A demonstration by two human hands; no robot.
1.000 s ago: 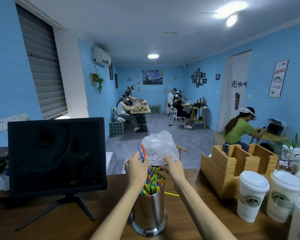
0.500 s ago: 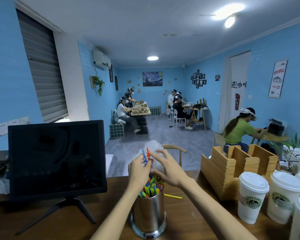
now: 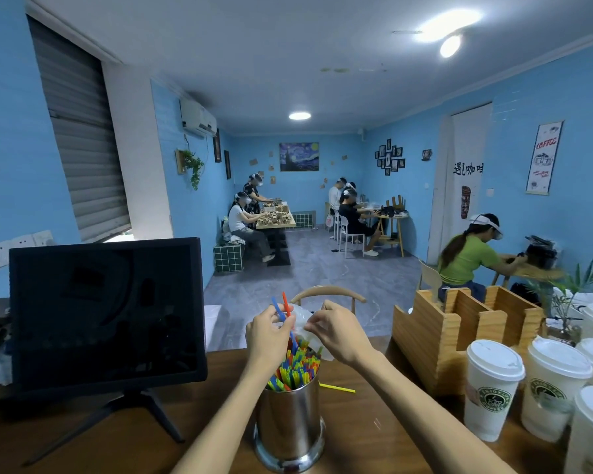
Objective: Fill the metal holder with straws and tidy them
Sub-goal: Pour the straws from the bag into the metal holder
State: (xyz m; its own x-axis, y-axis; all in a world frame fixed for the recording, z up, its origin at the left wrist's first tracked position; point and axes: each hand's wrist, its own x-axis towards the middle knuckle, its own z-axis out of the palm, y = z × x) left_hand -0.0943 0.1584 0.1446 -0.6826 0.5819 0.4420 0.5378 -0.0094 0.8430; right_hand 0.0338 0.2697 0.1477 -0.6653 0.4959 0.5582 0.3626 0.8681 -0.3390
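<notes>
Wooden counter [image 3: 356, 425], straws [image 3: 293, 369] filling metal holder [image 3: 288, 425]

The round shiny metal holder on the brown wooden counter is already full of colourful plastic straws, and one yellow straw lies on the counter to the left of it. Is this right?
Not quite. In the head view the loose thin yellow straw lies on the brown wooden counter to the right of the round shiny metal holder, not the left. The holder does stand packed with colourful plastic straws.
</notes>
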